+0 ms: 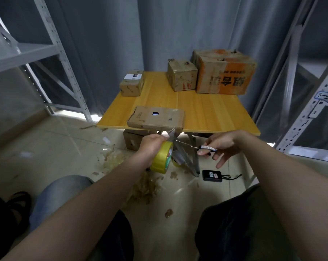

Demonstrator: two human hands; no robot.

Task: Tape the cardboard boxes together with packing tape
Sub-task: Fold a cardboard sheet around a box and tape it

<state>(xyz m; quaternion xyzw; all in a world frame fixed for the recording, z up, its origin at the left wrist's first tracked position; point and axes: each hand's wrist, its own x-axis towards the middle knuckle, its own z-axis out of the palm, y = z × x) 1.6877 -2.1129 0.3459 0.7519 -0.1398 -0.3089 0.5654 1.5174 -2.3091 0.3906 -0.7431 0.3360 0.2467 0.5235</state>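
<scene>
A flat cardboard box (156, 117) lies at the front edge of the yellow table (206, 110). A strip of clear tape (171, 133) runs from the box's front edge down to a yellow tape roll (162, 159), which my left hand (151, 146) grips just below the table edge. My right hand (220, 144) holds a pair of scissors (197, 146) by their black handle, blades pointing left at the tape strip. Three more boxes stand at the back: a small one (132, 84), a medium one (181, 75) and a large orange-printed one (223, 72).
Metal shelving stands at left (61, 53) and right (310, 91). Another box (133, 141) sits under the table beside its folding legs (191, 162). Tape scraps (146, 185) and a black device with a cord (212, 175) lie on the floor. My knees fill the bottom.
</scene>
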